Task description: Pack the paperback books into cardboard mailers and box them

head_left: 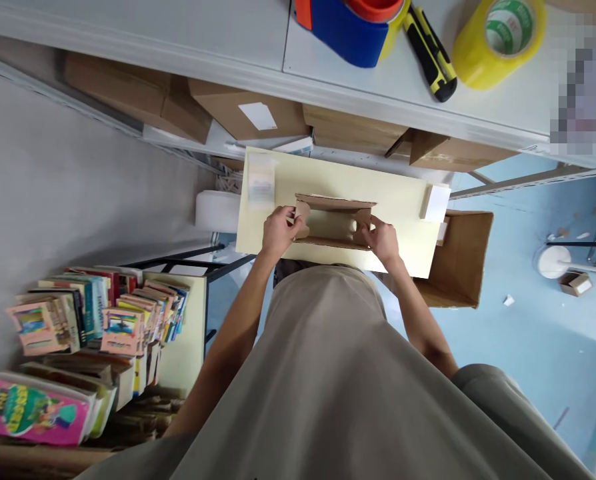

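A small brown cardboard box (335, 243) with its near end gaping stands on a cream tabletop (403, 233) in front of my body. At its left end, my left hand (279, 232) pinches a short flap, thumb on the inner side. My right hand (382, 241) grips the matching flap at the right end. Between the hands, the long flaps stand apart and the pale surface shows through the middle. A stack of white cards (435, 203) lies at the tabletop's right end, and a clear-wrapped pale packet (261, 181) lies at its left end.
On the grey shelf (178, 30) above sit a yellow tape roll (465, 60), a box cutter (428, 53) and a blue tape dispenser (348, 33). Cardboard boxes (358, 130) fill the level below. A large open carton (471, 260) stands right; books (93, 300) are stacked left.
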Motion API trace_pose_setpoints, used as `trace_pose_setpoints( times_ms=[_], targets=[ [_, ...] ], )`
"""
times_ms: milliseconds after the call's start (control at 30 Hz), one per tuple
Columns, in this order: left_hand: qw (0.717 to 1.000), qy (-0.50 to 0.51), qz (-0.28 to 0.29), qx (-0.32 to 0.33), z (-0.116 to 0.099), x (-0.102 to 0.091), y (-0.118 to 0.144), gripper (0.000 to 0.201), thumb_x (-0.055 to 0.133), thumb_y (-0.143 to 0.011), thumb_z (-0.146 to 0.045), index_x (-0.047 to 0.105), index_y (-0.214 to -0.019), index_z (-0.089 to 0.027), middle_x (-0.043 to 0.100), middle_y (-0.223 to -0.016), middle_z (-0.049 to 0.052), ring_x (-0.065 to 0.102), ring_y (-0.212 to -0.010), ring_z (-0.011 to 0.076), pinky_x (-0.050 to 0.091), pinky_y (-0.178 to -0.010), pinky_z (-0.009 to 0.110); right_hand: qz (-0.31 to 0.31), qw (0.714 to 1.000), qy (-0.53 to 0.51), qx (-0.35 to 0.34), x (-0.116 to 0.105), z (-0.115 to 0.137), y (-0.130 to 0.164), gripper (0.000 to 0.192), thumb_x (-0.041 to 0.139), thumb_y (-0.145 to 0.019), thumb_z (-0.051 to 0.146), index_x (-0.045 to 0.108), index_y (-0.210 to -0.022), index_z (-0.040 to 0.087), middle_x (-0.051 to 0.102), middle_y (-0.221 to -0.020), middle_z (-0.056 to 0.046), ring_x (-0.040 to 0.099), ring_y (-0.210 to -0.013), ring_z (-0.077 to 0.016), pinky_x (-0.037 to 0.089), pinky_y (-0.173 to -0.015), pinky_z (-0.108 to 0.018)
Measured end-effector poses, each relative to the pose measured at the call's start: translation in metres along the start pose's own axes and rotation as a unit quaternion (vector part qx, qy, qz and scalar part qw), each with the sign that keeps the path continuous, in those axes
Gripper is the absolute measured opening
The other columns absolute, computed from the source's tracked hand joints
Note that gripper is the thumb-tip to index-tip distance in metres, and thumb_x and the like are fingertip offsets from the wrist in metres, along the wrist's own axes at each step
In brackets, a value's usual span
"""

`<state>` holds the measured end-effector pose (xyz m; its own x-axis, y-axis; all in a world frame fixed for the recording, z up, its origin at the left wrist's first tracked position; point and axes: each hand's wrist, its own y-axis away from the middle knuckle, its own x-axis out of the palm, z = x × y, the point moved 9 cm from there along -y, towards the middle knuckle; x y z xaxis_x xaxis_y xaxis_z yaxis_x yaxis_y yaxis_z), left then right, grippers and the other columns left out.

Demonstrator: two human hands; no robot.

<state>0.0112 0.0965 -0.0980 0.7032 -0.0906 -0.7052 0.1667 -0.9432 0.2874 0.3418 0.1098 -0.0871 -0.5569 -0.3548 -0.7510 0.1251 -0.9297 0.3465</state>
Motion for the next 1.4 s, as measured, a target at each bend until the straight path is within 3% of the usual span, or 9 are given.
trace_pose_setpoints(
  times_ms=[133, 367, 667, 833, 933, 1000, 1100, 1200, 1400],
  targets=[
    [1.0, -0.002, -0.002, 0.015, -0.001, -0.003, 0.0, 0.015, 0.077, -0.099, -0.031, 0.08, -0.111, -0.022, 0.087, -0.118, 0.011, 0.082, -0.096, 0.0272, 0.063, -0.095, 0.037, -0.015, 1.0, -0.026, 0.009, 0.001, 0.003, 0.004, 0.05, 0.052, -0.113, 0.063, 0.082, -0.121, 0.024, 0.086, -0.085, -0.012, 0.086, -0.085, -0.0375, 0.059, -0.077, -0.041],
    [0.994, 0.099, 0.03, 0.02, 0.004, -0.011, 0.017, 0.041, 0.081, -0.101, -0.041, 0.077, -0.137, -0.022, 0.086, -0.125, 0.009, 0.084, -0.097, 0.0231, 0.067, -0.088, 0.033, -0.031, 0.992, -0.119, 0.019, -0.013, -0.003, 0.024, 0.086, 0.056, -0.102, 0.096, 0.081, -0.131, 0.02, 0.086, -0.137, -0.021, 0.089, -0.107, -0.0394, 0.069, -0.087, -0.048],
    [1.0, 0.003, 0.012, 0.008, -0.005, -0.008, -0.006, 0.013, 0.084, -0.098, -0.033, 0.078, -0.09, -0.024, 0.088, -0.098, 0.007, 0.084, -0.093, 0.0283, 0.064, -0.092, 0.039, -0.078, 0.996, -0.007, 0.04, -0.006, -0.002, 0.001, 0.043, 0.061, -0.112, 0.06, 0.074, -0.095, 0.023, 0.088, -0.111, -0.019, 0.083, -0.086, -0.0316, 0.064, -0.086, -0.047],
    [1.0, 0.011, 0.019, 0.006, -0.004, -0.012, 0.001, 0.013, 0.082, -0.101, -0.035, 0.082, -0.104, -0.022, 0.088, -0.107, 0.01, 0.084, -0.097, 0.0291, 0.065, -0.097, 0.042, -0.06, 0.997, -0.037, 0.033, -0.008, -0.001, 0.003, 0.052, 0.059, -0.112, 0.07, 0.077, -0.105, 0.021, 0.087, -0.117, -0.021, 0.084, -0.091, -0.0336, 0.067, -0.091, -0.05],
    [0.995, 0.08, 0.062, 0.02, -0.002, -0.016, 0.017, 0.059, 0.081, -0.105, -0.049, 0.07, -0.157, -0.024, 0.084, -0.129, 0.012, 0.083, -0.099, 0.0256, 0.067, -0.097, 0.041, 0.016, 0.99, -0.138, 0.021, -0.013, -0.005, 0.015, 0.078, 0.058, -0.107, 0.085, 0.076, -0.147, 0.02, 0.083, -0.142, -0.021, 0.086, -0.104, -0.036, 0.071, -0.095, -0.054],
    [0.984, 0.125, 0.124, 0.041, -0.004, -0.014, 0.027, 0.103, 0.089, -0.097, -0.058, 0.041, -0.184, -0.03, 0.077, -0.146, 0.015, 0.082, -0.11, 0.0266, 0.068, -0.098, 0.041, 0.084, 0.976, -0.2, 0.014, -0.015, -0.008, 0.024, 0.105, 0.071, -0.098, 0.089, 0.049, -0.181, 0.028, 0.069, -0.169, -0.019, 0.085, -0.121, -0.0387, 0.074, -0.098, -0.056],
    [0.97, 0.116, 0.201, 0.066, -0.01, -0.011, 0.035, 0.151, 0.108, -0.074, -0.059, 0.016, -0.192, -0.036, 0.069, -0.159, 0.017, 0.079, -0.121, 0.0317, 0.068, -0.103, 0.044, 0.158, 0.96, -0.231, -0.006, -0.014, -0.006, 0.032, 0.155, 0.099, -0.075, 0.081, 0.006, -0.193, 0.044, 0.044, -0.19, -0.015, 0.08, -0.136, -0.0425, 0.074, -0.106, -0.061],
    [0.974, 0.067, 0.208, 0.055, -0.015, -0.012, 0.031, 0.154, 0.111, -0.07, -0.053, 0.016, -0.192, -0.038, 0.071, -0.156, 0.015, 0.079, -0.115, 0.031, 0.067, -0.106, 0.046, 0.137, 0.963, -0.233, -0.018, -0.019, -0.004, 0.028, 0.166, 0.106, -0.068, 0.076, -0.001, -0.192, 0.048, 0.038, -0.192, -0.015, 0.08, -0.133, -0.0429, 0.072, -0.11, -0.066],
    [0.982, 0.054, 0.172, 0.054, -0.024, -0.02, 0.021, 0.139, 0.111, -0.072, -0.046, 0.031, -0.186, -0.039, 0.081, -0.135, 0.009, 0.081, -0.085, 0.0244, 0.067, -0.087, 0.037, 0.079, 0.975, -0.207, -0.022, -0.029, -0.001, 0.019, 0.148, 0.102, -0.075, 0.077, 0.019, -0.191, 0.04, 0.059, -0.175, -0.019, 0.085, -0.115, -0.0384, 0.078, -0.092, -0.057]
  ],
)
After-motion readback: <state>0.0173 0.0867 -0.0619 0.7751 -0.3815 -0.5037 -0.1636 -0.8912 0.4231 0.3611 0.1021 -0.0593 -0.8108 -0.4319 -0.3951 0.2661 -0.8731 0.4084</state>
